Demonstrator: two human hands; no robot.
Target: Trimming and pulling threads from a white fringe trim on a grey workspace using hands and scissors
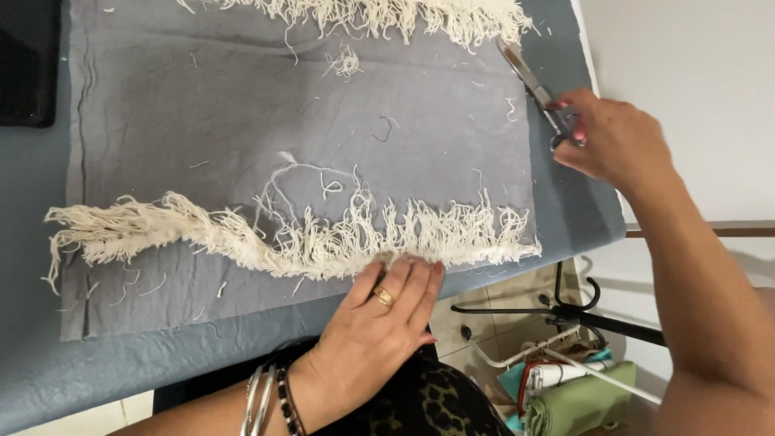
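My left hand (379, 311), with a gold ring and bracelets at the wrist, presses flat on the near edge of a cream fringe strip (266, 238) that lies across a grey cloth (242, 129). My right hand (609, 137) grips a pair of scissors (529, 81) at the cloth's right edge, blades pointing up towards a second cream fringe strip (379, 14) along the far edge. Loose cream thread snippets (345, 63) lie scattered on the cloth.
The cloth lies on a blue-grey padded board (577, 214) with its edge on the right. A dark object (28, 60) sits at the far left. Below the board are a black metal stand (569, 311) and folded green and white fabric (573, 396) on the tiled floor.
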